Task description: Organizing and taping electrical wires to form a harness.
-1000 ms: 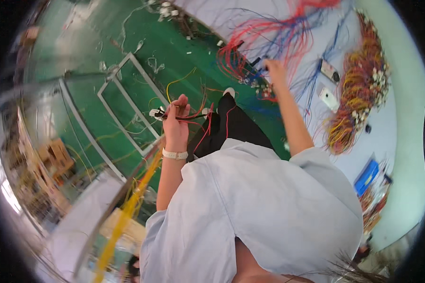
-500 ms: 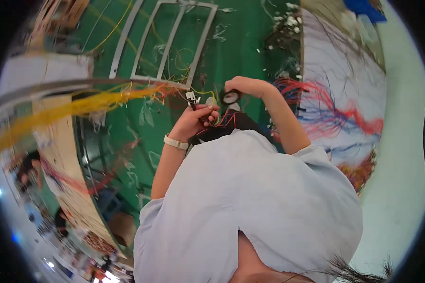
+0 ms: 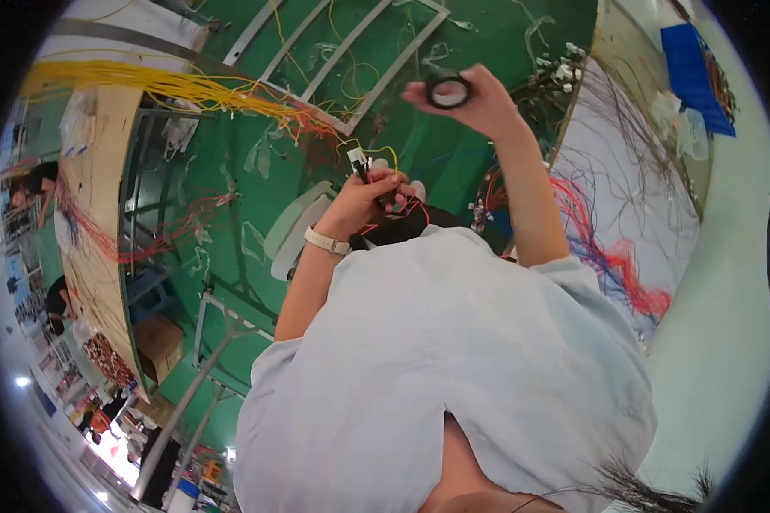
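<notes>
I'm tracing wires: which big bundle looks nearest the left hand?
The yellow bundle, ending near the left hand; the red bundle and red-and-blue bundle look farther off.

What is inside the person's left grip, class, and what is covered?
Black wiring pokes out above the left grip, with a white connector at its upper end. The grip itself covers the part held inside, so that stretch cannot be seen.
</notes>
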### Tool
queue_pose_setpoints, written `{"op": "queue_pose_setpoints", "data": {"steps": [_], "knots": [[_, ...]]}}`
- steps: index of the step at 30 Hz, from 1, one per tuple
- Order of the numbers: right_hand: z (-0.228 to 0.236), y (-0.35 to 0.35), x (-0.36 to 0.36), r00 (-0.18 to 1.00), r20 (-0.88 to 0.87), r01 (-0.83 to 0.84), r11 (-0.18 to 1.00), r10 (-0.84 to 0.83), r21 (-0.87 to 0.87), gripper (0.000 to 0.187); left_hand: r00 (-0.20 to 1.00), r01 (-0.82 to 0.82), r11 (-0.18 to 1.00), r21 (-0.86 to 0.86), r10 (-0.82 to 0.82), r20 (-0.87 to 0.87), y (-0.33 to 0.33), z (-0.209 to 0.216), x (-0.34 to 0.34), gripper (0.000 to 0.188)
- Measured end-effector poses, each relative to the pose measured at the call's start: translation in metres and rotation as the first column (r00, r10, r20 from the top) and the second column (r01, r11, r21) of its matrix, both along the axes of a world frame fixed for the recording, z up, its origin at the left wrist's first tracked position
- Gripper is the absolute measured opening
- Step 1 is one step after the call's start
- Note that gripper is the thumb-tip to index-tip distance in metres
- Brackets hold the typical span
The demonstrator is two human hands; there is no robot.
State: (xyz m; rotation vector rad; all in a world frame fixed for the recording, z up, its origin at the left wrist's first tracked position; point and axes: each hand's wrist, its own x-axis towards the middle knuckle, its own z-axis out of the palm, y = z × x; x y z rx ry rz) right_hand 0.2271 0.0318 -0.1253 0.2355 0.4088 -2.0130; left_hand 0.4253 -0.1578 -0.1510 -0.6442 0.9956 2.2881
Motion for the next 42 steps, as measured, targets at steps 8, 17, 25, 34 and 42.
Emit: {"op": "queue_pose_setpoints", "data": {"steps": [8,17,25,34,42], "knots": [[0.014,0.035,0.108,0.925,-0.343,0.01,0.895,0.161,0.445,0.041,0.932,-0.267,0.963,-0.019,0.254,-0.257,0.017,0.033,-0.009,0.017],[0.042,-0.005,0.137,0.647,-0.722,0.593,0.757,-0.246,0.273,0.018,0.873,-0.366,0.921,-0.13,0.292,-0.392,0.044,0.074,-0.036,0.021],[0.042,-0.01,0.14,0.655,-0.702,0.636,0.705,-0.278,0.314,0.027,0.877,-0.372,0.927,0.053,0.369,-0.307,0.034,0.087,-0.048,0.02],[0.037,0.005,0.115,0.846,-0.488,0.433,0.81,-0.213,0.396,0.034,0.906,-0.245,0.955,0.167,0.287,-0.311,0.013,0.09,-0.058,0.017],[0.01,0.001,0.102,0.975,-0.088,0.221,0.952,-0.206,0.214,0.038,0.939,-0.013,1.0,-0.018,0.006,-0.344,0.014,0.111,-0.046,0.018]]}}
